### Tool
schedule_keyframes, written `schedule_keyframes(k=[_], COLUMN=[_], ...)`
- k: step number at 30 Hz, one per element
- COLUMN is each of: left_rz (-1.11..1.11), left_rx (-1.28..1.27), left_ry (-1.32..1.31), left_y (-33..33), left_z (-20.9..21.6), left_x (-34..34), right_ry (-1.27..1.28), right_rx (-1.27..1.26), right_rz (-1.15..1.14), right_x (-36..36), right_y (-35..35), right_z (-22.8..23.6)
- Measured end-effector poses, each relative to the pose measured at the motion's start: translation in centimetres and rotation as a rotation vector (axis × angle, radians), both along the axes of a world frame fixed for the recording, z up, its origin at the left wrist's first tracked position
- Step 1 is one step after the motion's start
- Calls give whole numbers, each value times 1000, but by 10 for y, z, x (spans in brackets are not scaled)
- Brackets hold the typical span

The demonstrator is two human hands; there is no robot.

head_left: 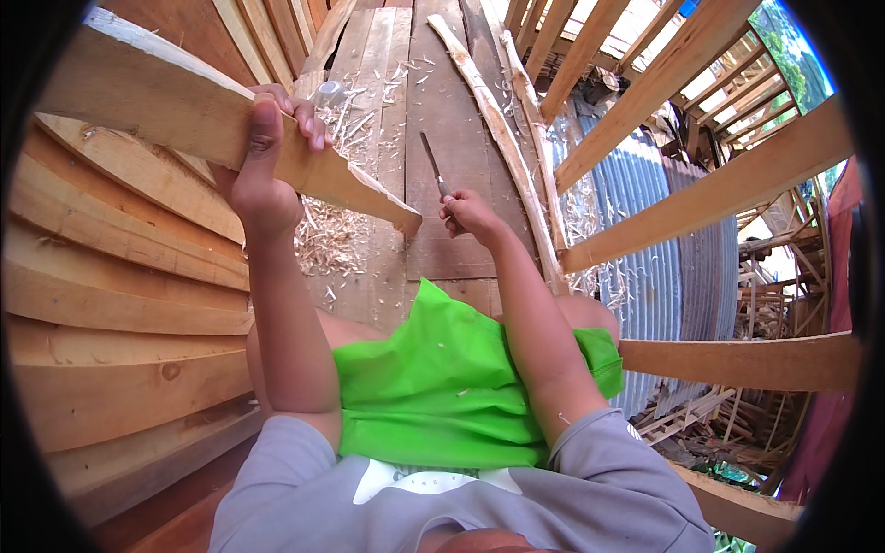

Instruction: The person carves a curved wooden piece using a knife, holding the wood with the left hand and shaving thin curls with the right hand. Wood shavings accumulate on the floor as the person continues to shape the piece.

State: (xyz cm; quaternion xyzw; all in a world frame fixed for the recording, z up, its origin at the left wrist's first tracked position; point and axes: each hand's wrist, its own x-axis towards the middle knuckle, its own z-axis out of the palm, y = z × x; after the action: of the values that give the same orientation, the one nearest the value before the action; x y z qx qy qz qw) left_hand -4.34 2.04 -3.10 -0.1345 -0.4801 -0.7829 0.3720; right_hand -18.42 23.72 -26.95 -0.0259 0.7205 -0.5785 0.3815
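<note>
A long, pale wooden plank point(175, 106) slants from the upper left down to the wooden floor in front of me. My left hand point(272, 138) grips its edge, with the thumb across the near face and the fingers over the top. In my right hand point(468, 214) is a knife point(431, 161), its thin dark blade pointing away and slightly left. The blade is apart from the plank, to the right of the plank's lower end. Wood shavings point(332, 241) lie in a heap under and beside the plank.
Two long, thin wood strips point(493, 111) run along the floor at the right. Upright posts point(710, 189) form an open railing there, above corrugated metal sheets point(636, 221). Stacked boards point(120, 267) make up the left wall. A small clear cup point(329, 92) stands among shavings.
</note>
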Motion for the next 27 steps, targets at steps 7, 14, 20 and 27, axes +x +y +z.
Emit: schedule_keyframes(k=[7, 14, 20, 27], left_rz=[-6, 34, 38, 39], left_rx=[-49, -55, 16, 100], left_ry=[-32, -139, -82, -48], left_y=[-4, 3, -8, -26], left_z=[-11, -4, -7, -22], left_x=[-11, -16, -18, -18], right_ry=[22, -106, -383, 247], right_rx=[36, -42, 98, 294], right_rz=[-135, 91, -30, 105], right_x=[15, 36, 44, 60], right_y=[-6, -21, -32, -71], right_z=[4, 10, -4, 47])
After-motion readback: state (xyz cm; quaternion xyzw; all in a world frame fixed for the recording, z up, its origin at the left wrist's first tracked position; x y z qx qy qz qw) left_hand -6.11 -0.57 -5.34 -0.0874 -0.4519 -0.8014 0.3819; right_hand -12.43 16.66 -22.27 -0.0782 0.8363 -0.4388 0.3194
